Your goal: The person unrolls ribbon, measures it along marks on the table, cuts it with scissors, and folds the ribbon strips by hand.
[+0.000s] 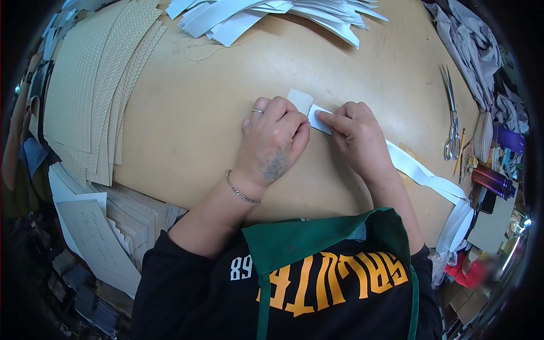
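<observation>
My left hand (pixel 276 136) is closed, its curled fingers gripping the near edge of a small grey-beige rectangular piece (pixel 300 98), of card or fabric. Just to the right, my right hand (pixel 356 129) pinches the end of a white strip (pixel 409 165), with the thumb lying on top. The strip's end meets or slightly overlaps the grey-beige piece; which of the two I cannot tell. Behind my right wrist the strip passes out of sight, then runs on to loose white coils (pixel 457 226) at the table's right edge. My fingertips are partly hidden.
Metal scissors (pixel 451 122) and a pencil (pixel 460 146) lie on the right of the table (pixel 192 119). White cut pieces (pixel 249 16) are heaped at the back, with a loose thread below. Woven-pattern sheets (pixel 85 85) are stacked left. Grey cloth (pixel 467 48) hangs over the far right edge.
</observation>
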Motion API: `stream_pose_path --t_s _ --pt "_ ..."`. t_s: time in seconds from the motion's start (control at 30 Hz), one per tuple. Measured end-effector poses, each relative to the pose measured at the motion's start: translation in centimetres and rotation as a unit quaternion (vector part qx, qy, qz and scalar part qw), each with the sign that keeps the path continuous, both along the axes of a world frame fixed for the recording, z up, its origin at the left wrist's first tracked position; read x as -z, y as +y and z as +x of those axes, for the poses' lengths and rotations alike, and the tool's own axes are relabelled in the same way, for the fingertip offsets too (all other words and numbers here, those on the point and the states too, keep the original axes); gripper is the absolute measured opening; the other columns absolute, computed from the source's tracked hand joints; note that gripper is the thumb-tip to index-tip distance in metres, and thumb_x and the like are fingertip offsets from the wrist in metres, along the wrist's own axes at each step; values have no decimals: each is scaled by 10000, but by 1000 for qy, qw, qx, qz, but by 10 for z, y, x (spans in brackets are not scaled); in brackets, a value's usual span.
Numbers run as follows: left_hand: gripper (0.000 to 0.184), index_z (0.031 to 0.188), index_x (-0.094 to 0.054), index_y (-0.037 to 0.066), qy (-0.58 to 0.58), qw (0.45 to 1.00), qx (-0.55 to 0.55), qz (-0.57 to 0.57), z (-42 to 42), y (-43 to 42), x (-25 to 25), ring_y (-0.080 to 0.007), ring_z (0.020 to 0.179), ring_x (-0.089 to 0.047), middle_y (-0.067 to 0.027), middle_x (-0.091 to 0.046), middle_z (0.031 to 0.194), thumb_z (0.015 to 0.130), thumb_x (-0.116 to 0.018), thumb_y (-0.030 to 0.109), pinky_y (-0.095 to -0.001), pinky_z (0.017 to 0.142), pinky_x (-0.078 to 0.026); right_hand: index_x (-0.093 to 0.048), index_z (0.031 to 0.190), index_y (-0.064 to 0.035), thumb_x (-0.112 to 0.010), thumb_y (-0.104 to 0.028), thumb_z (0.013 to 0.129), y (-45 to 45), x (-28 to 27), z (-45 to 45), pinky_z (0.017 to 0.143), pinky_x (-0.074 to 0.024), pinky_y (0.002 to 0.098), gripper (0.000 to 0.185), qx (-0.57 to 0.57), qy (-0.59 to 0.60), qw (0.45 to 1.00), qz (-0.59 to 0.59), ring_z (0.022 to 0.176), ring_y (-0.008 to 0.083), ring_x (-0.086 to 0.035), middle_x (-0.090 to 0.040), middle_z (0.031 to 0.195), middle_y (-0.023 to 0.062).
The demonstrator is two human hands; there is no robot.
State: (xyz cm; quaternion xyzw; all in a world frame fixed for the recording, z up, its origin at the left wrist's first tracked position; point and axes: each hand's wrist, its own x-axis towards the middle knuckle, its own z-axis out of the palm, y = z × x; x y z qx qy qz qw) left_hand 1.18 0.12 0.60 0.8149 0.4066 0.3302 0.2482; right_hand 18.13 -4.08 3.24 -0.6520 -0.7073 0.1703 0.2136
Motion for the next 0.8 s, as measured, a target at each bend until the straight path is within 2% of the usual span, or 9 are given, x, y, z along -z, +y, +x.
stream_pose_path --t_s 0.8 --pt "92 777 -653 48 -4 1000 1 -12 -1 0 0 -251 791 -516 -55 -561 823 693 -691 37 -350 712 -434 -718 929 -89 -649 4 753 0 0 2 692 -465 364 211 25 28 999 -28 737 259 -538 -557 739 95"
